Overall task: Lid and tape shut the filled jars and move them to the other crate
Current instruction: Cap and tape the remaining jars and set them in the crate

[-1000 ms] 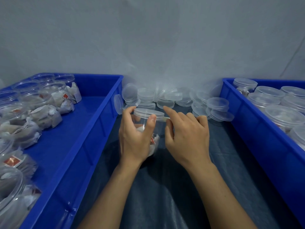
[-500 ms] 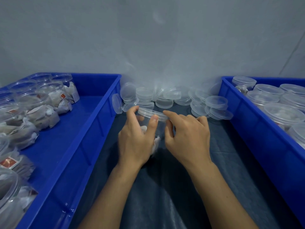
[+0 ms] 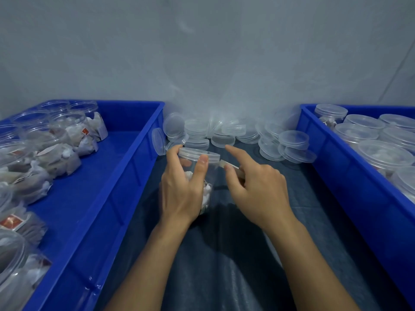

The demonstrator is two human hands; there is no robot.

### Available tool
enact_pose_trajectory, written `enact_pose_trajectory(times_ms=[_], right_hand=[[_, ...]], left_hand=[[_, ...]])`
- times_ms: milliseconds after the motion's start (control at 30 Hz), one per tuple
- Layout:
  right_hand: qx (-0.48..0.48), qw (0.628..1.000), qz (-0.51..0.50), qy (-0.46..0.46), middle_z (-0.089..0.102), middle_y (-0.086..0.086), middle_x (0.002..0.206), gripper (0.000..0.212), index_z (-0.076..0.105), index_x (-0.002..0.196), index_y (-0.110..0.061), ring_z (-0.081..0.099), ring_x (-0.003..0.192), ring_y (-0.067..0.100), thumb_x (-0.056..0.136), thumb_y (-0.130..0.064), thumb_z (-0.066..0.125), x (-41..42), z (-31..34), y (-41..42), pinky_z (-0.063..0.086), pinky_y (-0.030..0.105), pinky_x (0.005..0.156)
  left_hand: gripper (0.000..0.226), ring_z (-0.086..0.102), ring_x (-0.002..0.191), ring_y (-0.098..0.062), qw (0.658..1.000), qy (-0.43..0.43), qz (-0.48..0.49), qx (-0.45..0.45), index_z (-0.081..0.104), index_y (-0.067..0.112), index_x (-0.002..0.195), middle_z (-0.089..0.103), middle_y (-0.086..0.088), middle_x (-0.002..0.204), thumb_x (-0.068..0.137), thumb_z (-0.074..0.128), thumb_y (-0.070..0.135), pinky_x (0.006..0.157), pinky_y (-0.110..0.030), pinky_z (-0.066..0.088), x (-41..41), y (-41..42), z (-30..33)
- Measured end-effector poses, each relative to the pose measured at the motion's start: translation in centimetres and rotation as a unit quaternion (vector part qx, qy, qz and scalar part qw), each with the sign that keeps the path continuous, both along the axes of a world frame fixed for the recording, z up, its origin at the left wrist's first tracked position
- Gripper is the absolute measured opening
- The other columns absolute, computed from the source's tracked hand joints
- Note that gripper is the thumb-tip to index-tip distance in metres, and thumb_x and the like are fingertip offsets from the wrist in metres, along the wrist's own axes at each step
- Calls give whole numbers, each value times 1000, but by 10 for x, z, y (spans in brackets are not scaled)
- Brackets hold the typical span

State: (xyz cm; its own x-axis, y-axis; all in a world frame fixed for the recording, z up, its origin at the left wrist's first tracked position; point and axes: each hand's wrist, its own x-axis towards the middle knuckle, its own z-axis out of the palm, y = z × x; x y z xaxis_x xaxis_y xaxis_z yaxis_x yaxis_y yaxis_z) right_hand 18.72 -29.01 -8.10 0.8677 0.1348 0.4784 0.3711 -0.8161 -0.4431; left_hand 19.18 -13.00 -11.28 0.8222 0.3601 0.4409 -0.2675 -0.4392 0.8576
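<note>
A clear plastic jar [image 3: 207,189] with white sachets inside stands on the dark cloth between two blue crates, its clear lid [image 3: 198,153] on top. My left hand [image 3: 182,194] grips the jar, thumb and forefinger at the lid's rim. To the jar's right, my right hand [image 3: 256,189] pinches a small strip of clear tape [image 3: 229,164] just beside the lid, forefinger stretched out. The left crate [image 3: 107,198] holds several open filled jars [image 3: 56,153]. The right crate [image 3: 350,187] holds several lidded jars [image 3: 381,153].
A heap of loose clear lids [image 3: 224,133] lies at the back between the crates, against a clear plastic bag and the grey wall. Dark blue cloth [image 3: 224,254] covers the surface in front of me.
My right hand has come off the lid and drawn back to the right, and a strip of tape shows between its fingers. The left hand still holds the jar, which is slightly tilted.
</note>
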Motion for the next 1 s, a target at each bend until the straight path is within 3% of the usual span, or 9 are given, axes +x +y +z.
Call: enact_pose_trajectory(times_ms=[133,200,333,433,533,600,800,900,1000], right_hand=[[-20,999,-12,-36,67,-3,65,46,52,147,-39,64,72,31,102,-43,45,3,-3,1,40,36,73],[-12,999,-14,-28,67,-3,65,45,53,147,-41,64,73,31,102,-44,47,4,-3,0,45,37,76],[0,1000,-12,-1,71,-3,73,44,52,145,-47,67,85,31,101,-49,47,6,-2,-3,52,43,85],[14,999,-9,27,69,-6,71,46,51,144,-53,66,89,27,98,-52,45,8,-1,-6,52,44,89],[28,996,1,81,61,-10,65,50,48,143,-61,63,90,27,94,-53,45,10,0,-14,53,46,92],[34,994,18,104,57,-17,58,49,48,141,-66,59,85,25,94,-51,49,9,1,-19,53,45,92],[28,995,45,85,54,-27,56,45,55,136,-65,47,72,16,98,-43,53,10,0,-19,53,41,82],[31,994,57,86,53,-29,58,46,55,138,-62,47,72,15,98,-40,51,12,-2,-17,53,41,83],[53,989,80,114,55,-32,62,49,53,142,-57,56,82,17,97,-40,43,12,-3,-17,51,45,88]], left_hand=[[47,69,86,-8,1000,0,-13,-9,48,40,123,71,12,95,90,49,74,73,-27,51,-1,1,-1],[48,68,76,-4,999,4,-29,-26,51,33,121,71,13,86,91,50,71,64,-16,45,-1,2,0],[51,67,70,-2,998,2,-58,-39,55,24,120,71,23,90,92,51,66,64,-10,46,1,4,-1],[46,68,77,-5,996,9,-71,-44,58,29,115,72,17,92,93,47,68,67,-14,49,1,6,0],[29,69,92,-11,996,5,-71,-57,62,32,108,72,10,95,101,41,51,86,-40,55,3,11,1],[28,69,94,-10,997,10,-69,-21,60,36,109,72,12,97,103,37,50,86,-48,55,2,12,3],[53,69,94,-3,995,37,-82,31,49,41,118,70,23,103,90,37,84,90,-53,55,-4,13,7],[62,72,92,-13,996,48,-74,34,43,37,118,71,21,101,79,57,83,83,-56,58,-4,11,7],[53,71,92,-18,996,49,-56,47,50,36,113,72,14,103,84,58,80,84,-54,57,-3,10,10]])
